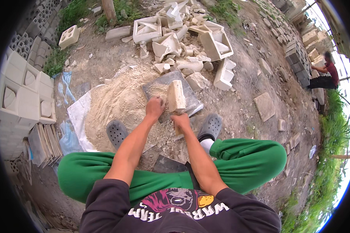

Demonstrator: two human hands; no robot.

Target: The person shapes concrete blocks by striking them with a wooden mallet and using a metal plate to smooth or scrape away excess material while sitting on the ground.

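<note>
In my right hand [181, 121] is the short handle of a mallet with a thick, pale, dust-caked block head [176, 97]. The head is over a square dark slab [190, 99] lying tilted on the ground between my feet. My left hand [155, 108] is at the slab's left part, just left of the mallet head, fingers curled down among pale crumbs. Whatever its fingers hold, if anything, is hidden. Beside the slab, a heap of pale crushed powder [112, 101] spreads over a white sheet [78, 112].
Broken pale block pieces [169, 46] pile up beyond the slab. Stacked pale blocks [25, 85] and thin boards [44, 143] stand at left. A flat stone [264, 106] lies at right. Farther right, a person in a red top [330, 72] is beside grey blocks [297, 60].
</note>
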